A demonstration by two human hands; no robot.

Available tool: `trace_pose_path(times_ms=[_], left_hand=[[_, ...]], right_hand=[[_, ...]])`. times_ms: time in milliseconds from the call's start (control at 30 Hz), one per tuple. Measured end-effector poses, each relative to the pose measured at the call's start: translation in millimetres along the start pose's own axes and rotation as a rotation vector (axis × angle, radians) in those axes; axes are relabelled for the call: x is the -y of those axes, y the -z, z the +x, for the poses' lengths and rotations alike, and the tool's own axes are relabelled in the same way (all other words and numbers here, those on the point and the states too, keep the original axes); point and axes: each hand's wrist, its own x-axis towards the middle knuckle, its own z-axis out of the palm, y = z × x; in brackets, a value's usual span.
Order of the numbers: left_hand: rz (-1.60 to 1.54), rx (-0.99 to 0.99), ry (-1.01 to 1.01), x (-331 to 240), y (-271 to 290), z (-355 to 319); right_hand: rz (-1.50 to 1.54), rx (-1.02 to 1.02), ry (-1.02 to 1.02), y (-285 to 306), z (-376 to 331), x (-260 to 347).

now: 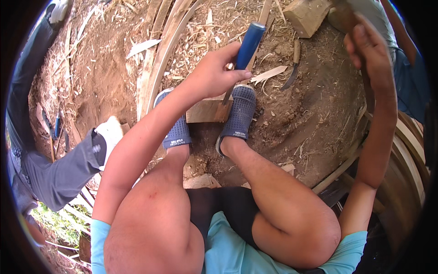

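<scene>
My left hand (218,68) is closed around the blue handle of a chisel (250,44), thumb and fingers wrapping its lower part. The chisel leans slightly, and its metal blade meets the top of a wooden block (205,112). That block lies on the ground between my feet, which wear blue clogs (243,107). Raised at the upper right, my right hand (368,50) has its fingers curled round something dark and brownish. Blur and the hand itself hide what kind of thing it is.
Curved wooden strips (157,59) lie beyond my left arm. A curved knife (294,64) rests on the soil near another wood block (308,16). Wood shavings cover the ground. One person's leg (59,166) is at the left; another person sits at the upper right.
</scene>
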Motion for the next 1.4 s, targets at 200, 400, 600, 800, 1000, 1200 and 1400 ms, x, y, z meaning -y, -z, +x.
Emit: trace_pose_path(times_ms=[200,400,600,800,1000,1200,1400], left_hand=[[0.079,0.036,-0.067,-1,-3,2],[0.059,0.072,-0.049,2,-8,10],[0.102,0.066,-0.099,5,-6,8],[0.09,0.086,-0.092,7,-8,6],[0.016,0.098,-0.006,12,-4,12],[0.004,0.134,0.043,9,-7,17],[-0.013,0.161,0.04,9,-5,24]], right_hand=[[-0.039,0.165,0.061,-40,12,32],[0.02,-0.102,0.072,-32,9,30],[-0.338,-0.061,-0.021,-6,17,-2],[-0.325,0.08,0.08,-26,8,4],[-0.264,0.067,-0.023,-18,17,-40],[-0.154,0.076,0.057,-42,7,-24],[-0.246,-0.014,0.0,-3,30,-57]])
